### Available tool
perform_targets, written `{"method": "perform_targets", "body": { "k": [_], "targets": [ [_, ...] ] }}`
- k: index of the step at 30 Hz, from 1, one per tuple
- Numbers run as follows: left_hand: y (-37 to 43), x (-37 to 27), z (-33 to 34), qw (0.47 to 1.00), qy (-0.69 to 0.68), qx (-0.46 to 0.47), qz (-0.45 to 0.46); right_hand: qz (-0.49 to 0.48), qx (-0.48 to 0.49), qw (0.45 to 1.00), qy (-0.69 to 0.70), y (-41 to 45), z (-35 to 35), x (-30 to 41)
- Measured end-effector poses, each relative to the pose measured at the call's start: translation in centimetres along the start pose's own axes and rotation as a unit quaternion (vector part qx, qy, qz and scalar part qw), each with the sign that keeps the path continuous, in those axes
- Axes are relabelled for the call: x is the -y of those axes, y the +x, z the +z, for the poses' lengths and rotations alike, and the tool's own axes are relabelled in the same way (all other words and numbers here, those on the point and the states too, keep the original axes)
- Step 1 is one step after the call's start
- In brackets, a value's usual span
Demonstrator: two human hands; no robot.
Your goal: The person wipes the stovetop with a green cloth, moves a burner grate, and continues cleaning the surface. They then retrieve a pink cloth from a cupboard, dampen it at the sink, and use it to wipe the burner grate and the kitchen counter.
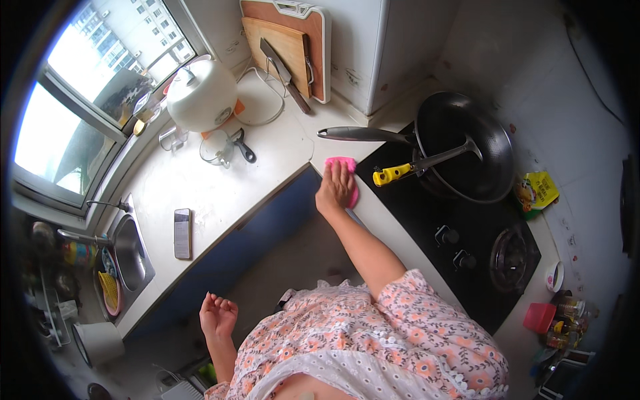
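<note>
My right hand [335, 187] presses flat on a pink cloth [354, 197] on the white countertop strip [385, 225] along the front of the black gas cooktop [415, 215]. The cloth shows past the fingertips and along the hand's right side. My left hand [218, 315] is raised off the counter at my left side, its fingers loosely curled and nothing visible in them. Beyond the right hand, a black wok [465, 150] sits on the cooktop, its long handle [365, 134] reaching over the counter. A spatula with a yellow handle [395, 174] rests across the wok's rim.
A smartphone [183, 234] lies near the left counter's edge. Farther back are a glass cup [216, 147], a peeler [245, 146], a white electric pot [202, 95], and a knife [282, 70] before cutting boards [320, 50]. A sink [132, 250] is at left, a yellow packet [537, 192] behind the cooktop.
</note>
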State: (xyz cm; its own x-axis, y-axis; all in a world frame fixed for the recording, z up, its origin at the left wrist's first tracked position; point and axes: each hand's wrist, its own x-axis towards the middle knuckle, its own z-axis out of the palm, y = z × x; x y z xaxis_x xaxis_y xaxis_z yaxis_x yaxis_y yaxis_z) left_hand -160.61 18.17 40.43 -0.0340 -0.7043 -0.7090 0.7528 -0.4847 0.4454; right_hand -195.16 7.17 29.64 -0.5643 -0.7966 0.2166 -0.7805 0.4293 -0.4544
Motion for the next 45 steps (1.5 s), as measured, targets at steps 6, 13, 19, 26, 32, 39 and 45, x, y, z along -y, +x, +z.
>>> {"method": "perform_targets", "body": {
  "k": [6, 13, 19, 26, 32, 39, 45],
  "targets": [
    [1.5, -0.9, 0.8, 1.000, -0.003, 0.000, -0.019, 0.052, -0.093, 0.767, 0.633, 6.7, 2.1, 0.5],
    [5.0, -3.2, 0.9, 0.999, 0.000, 0.004, -0.044, -0.056, -0.242, 0.961, 0.119, -0.8, -8.4, -9.2],
    [7.6, -3.7, 3.5, 0.996, 0.041, -0.001, -0.084, 0.169, -0.232, 0.956, -0.056, -3.7, -6.7, -11.1],
    [6.9, -4.9, 4.8, 0.997, 0.039, 0.011, -0.063, 0.063, -0.182, 0.980, -0.057, 7.2, -1.0, -7.6],
    [6.1, -5.8, 2.8, 0.999, 0.012, -0.003, -0.049, 0.012, -0.221, 0.973, -0.064, 11.8, 2.3, -7.9],
    [5.0, -6.1, 3.3, 0.999, 0.001, -0.029, -0.013, -0.047, -0.152, 0.987, -0.021, 8.8, 4.6, 0.2],
    [4.8, -6.7, 3.6, 1.000, 0.004, -0.015, 0.001, -0.118, -0.069, 0.975, 0.173, 6.3, 7.4, 7.4]
  ]
}}
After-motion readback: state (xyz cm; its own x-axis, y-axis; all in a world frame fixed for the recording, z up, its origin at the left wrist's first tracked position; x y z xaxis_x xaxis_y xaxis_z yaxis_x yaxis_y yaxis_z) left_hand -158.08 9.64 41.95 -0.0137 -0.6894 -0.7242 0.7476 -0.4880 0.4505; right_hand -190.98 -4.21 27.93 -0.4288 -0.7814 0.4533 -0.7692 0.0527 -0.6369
